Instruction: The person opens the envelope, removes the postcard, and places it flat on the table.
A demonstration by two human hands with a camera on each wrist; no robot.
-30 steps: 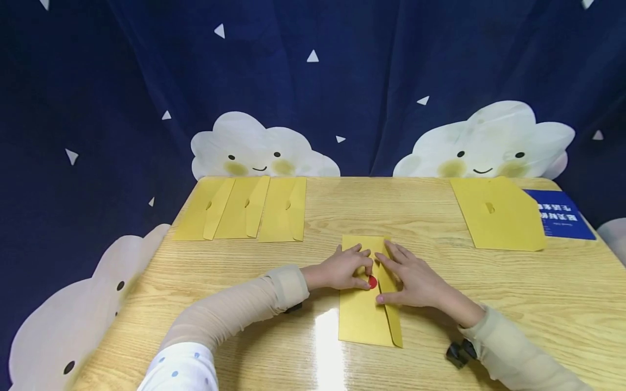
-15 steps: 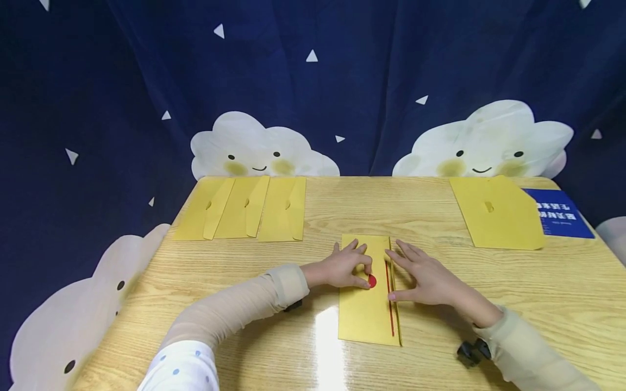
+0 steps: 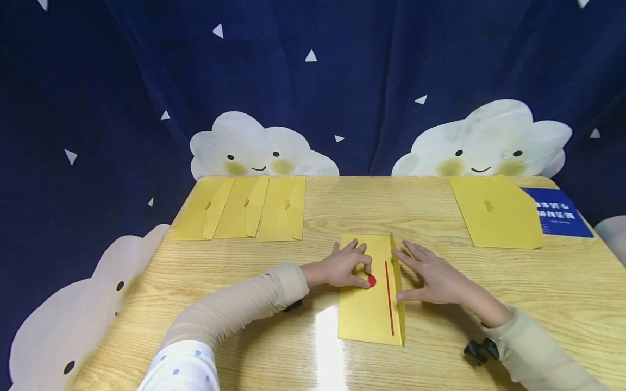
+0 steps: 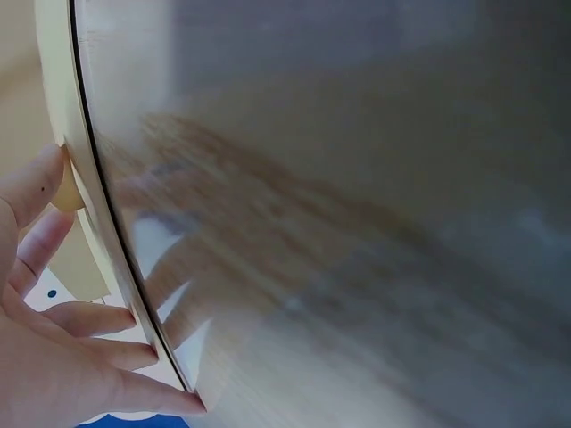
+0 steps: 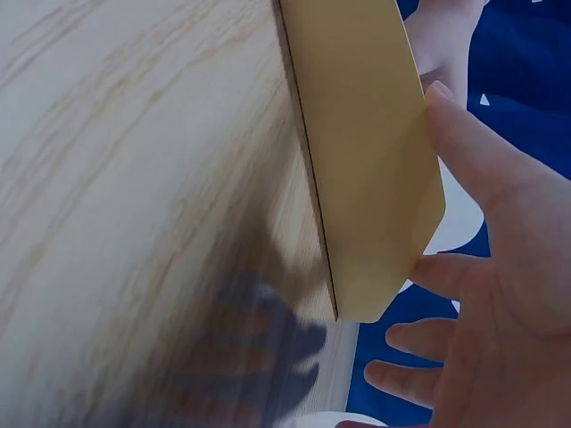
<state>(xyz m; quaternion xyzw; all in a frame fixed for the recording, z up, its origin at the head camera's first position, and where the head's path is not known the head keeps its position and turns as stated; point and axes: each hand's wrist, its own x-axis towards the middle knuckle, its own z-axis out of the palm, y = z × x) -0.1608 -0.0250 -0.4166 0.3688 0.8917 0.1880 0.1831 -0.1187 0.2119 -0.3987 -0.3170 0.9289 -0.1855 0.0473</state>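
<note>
A yellow paper envelope (image 3: 362, 323) lies on the table under both hands. My left hand (image 3: 339, 270) rests at its middle, thumb and index finger pinching a small rounded tab (image 4: 68, 192) that stands up from the paper. Beside those fingertips shows a red round spot (image 3: 373, 281). The envelope's flap (image 3: 399, 320) is raised along its right side, and a thin red line (image 3: 389, 298) runs along the paper left of it. My right hand (image 3: 435, 278) touches the flap's edge with thumb and index finger spread apart and fairly straight; its other fingers are extended too.
Three yellow envelopes (image 3: 280, 217) overlap in a row at the back left. A wider yellow envelope (image 3: 499, 220) lies at the back right, partly over a blue printed card (image 3: 572, 222). A dark blue curtain (image 3: 362, 81) hangs behind the wooden table (image 3: 254, 353).
The flap has swung up and over to the right with my right hand, which has moved right. The thin red line has come into sight. My left hand stays nearly still.
</note>
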